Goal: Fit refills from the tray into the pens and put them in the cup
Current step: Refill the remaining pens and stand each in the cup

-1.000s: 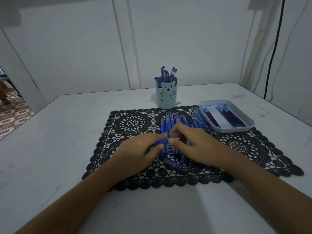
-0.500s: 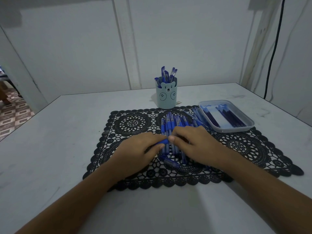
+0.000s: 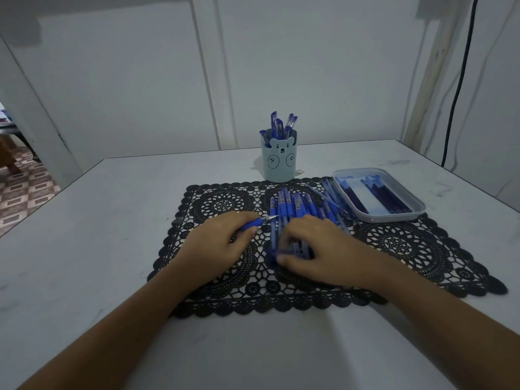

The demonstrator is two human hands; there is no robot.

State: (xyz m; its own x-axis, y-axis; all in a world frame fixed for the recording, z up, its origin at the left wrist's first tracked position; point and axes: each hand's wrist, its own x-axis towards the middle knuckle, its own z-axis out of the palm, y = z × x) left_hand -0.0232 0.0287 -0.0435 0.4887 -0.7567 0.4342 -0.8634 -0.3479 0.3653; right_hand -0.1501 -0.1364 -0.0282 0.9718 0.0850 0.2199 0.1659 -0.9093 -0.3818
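Note:
My left hand (image 3: 216,243) grips a blue pen (image 3: 254,223) by its barrel, metal tip pointing right toward the pile. My right hand (image 3: 318,249) lies curled over the near end of the pile of blue pens (image 3: 295,204) on the black lace mat (image 3: 408,243). Its thumb and fingers pinch a short blue pen piece (image 3: 281,252). Whether that piece is a cap I cannot tell. The light blue bear cup (image 3: 279,161) stands behind the mat with several pens in it. The white tray (image 3: 394,218) at the right holds dark refills (image 3: 385,195).
A few loose pens (image 3: 327,192) lie between the pile and the tray. The white table (image 3: 112,220) runs to a wall at the back. A black cable (image 3: 455,102) hangs at the far right. A doorway to a tiled floor (image 3: 19,195) is on the left.
My hands have come apart. The left hand drew the pen a little to the left, baring its tip. The right hand dropped back to the near end of the pile.

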